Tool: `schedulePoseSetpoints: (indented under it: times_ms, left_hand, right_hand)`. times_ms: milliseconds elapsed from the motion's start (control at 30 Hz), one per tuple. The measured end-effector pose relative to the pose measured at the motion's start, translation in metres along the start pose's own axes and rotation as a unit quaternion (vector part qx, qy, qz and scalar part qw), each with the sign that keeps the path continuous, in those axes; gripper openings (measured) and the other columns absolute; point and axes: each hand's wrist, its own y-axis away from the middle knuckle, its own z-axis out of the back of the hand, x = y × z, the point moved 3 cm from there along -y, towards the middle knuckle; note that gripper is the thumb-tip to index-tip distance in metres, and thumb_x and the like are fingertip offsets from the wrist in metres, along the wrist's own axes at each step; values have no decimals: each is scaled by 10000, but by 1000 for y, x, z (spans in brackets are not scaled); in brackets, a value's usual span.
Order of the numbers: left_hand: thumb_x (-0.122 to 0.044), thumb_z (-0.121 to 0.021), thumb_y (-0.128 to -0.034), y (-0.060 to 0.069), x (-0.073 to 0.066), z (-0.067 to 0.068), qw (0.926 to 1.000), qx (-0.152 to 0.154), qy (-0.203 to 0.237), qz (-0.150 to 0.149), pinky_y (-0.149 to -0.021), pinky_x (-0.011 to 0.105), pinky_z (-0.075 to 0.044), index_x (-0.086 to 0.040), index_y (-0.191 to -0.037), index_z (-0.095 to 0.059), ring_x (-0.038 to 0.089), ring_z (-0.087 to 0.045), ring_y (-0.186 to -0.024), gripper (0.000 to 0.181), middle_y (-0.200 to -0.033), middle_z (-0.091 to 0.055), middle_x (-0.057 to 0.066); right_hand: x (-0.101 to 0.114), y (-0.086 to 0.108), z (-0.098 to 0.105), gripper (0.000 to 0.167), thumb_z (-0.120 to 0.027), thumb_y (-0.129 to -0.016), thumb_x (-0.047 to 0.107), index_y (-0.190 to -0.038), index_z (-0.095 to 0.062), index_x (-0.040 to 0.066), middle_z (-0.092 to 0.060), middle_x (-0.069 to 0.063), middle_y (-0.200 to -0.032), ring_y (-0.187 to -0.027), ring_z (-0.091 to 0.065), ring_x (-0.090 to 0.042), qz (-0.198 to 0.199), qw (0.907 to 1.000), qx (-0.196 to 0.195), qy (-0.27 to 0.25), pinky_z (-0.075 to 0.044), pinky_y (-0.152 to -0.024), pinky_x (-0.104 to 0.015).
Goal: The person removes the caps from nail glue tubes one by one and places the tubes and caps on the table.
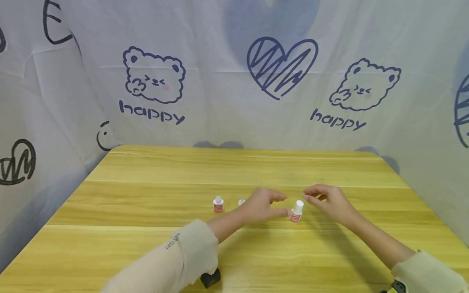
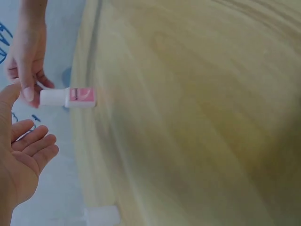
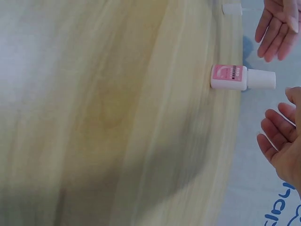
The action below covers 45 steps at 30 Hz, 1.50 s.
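Observation:
A small white bottle point(image 1: 296, 215) with a pink label and a tall white cap point(image 3: 261, 79) stands upright on the wooden table. My left hand point(image 1: 261, 206) is just left of it, thumb and fingers spread apart; the wrist views show a gap between hand and bottle. On the bottle's other side is my right hand point(image 1: 331, 202), fingers loosely bent and holding nothing. A second pink-labelled bottle point(image 1: 218, 205) stands farther left, its top short and narrow. Between the bottles, a small white piece point(image 1: 241, 202) is partly hidden by the left hand.
The wooden table point(image 1: 146, 240) ends at a white cloth point(image 1: 216, 89) printed with bears and hearts, which hangs behind it and at both sides. A dark object point(image 1: 210, 278) shows beneath the left sleeve.

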Motion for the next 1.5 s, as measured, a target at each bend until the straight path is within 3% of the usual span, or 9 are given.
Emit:
schedulePoseSetpoints:
  times_ms: [333,533,633,767,900,1100,1267,1500]
  left_hand:
    - [-327,-708,-818,-2,11,-25,9994,102,-318,-15,-959,256,-456,5,-1221,-582,216,-559,-1173,537,-1247,-596,117]
    - [-311,-716,-812,-6,13,-30,9994,96,-345,21,-956,245,-455,8,-1225,-575,222,-571,-1159,540,-1250,-592,125]
    - [-275,-718,-814,-8,12,-32,9996,73,-267,23,-950,244,-459,6,-1211,-585,223,-575,-1153,505,-1237,-598,131]
    - [-213,-716,-818,-12,11,-36,9998,-34,-196,-75,-917,224,-474,-25,-1072,-668,191,-609,-1099,319,-1143,-664,98]
    - [-176,-708,-825,-16,10,-39,9999,-80,-102,-115,-799,146,-469,-58,-978,-693,58,-625,-901,194,-1018,-712,45]
    - [-181,-721,-813,-23,9,-39,10000,-45,-16,13,-649,86,-425,-44,-943,-715,32,-603,-733,189,-901,-733,51]
    - [-177,-718,-815,-26,6,-36,9999,106,-41,41,-481,92,-324,-21,-869,-727,-12,-381,-500,165,-783,-729,64]
    - [-109,-721,-803,-29,5,-37,9997,198,95,117,-454,89,-323,4,-877,-730,-27,-396,-470,135,-807,-732,99]
  right_hand:
    - [1,9,-8,173,-645,-865,92,-984,-679,-29,-704,-139,-950,-772,-581,-9,259,9991,-304,-107,-516,-658,-215]
    - [0,10,-12,204,-668,-849,111,-1005,-675,-20,-703,-129,-958,-776,-593,-42,203,9992,-235,-263,-517,-667,-227]
    - [0,10,-14,216,-676,-843,119,-1014,-675,-13,-705,-106,-948,-786,-604,-63,246,9992,-171,-254,-520,-673,-233]
    - [1,8,-17,193,-688,-828,105,-985,-684,-8,-706,-87,-922,-798,-593,-24,456,9985,-221,-213,-524,-680,-237]
    - [2,8,-20,176,-699,-816,91,-961,-689,-7,-705,-90,-923,-804,-573,9,541,9981,-209,-198,-523,-681,-234]
    - [3,7,-20,155,-709,-799,69,-935,-695,-4,-707,-84,-912,-798,-580,-8,547,9983,-200,-49,-525,-681,-249]
    - [4,6,-18,119,-714,-792,63,-902,-705,19,-710,-67,-883,-782,-585,-5,600,9979,-245,17,-527,-671,-251]
    - [3,6,-20,56,-711,-800,79,-856,-715,77,-712,-34,-843,-749,-570,28,664,9977,-152,-62,-517,-655,-226]
